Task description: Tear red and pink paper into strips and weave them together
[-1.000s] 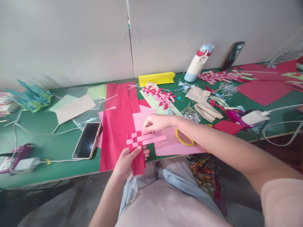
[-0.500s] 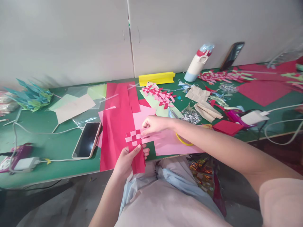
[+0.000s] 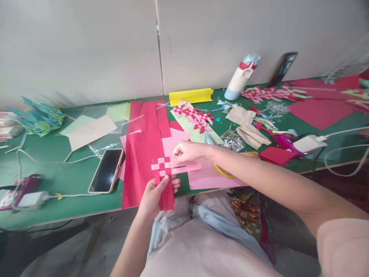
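Note:
Between my hands is a checkered paper weave (image 3: 162,165) of red and pale pink strips. My left hand (image 3: 155,190) grips its hanging red paper strips (image 3: 167,200), thumb on top and fingers behind. My right hand (image 3: 188,151) is closed in a pinch at the weave's right edge, on a pink paper strip. Loose pink strip ends (image 3: 188,168) stick out to the right below that hand. Under the weave lies a large red paper sheet (image 3: 138,165). The fingertips of my right hand partly hide the strip.
A phone (image 3: 106,171) lies left of the red sheet. Finished woven pieces (image 3: 194,115) rest on pale green paper behind. A bottle (image 3: 242,77) and a propped phone (image 3: 282,69) stand at the back right. Cables and chargers (image 3: 309,144) lie at both sides; pink paper (image 3: 207,181) lies near the front edge.
The weave and my left hand have shifted slightly left and up. The loose pink strip ends now show more clearly to the right. My right hand stays nearly in place.

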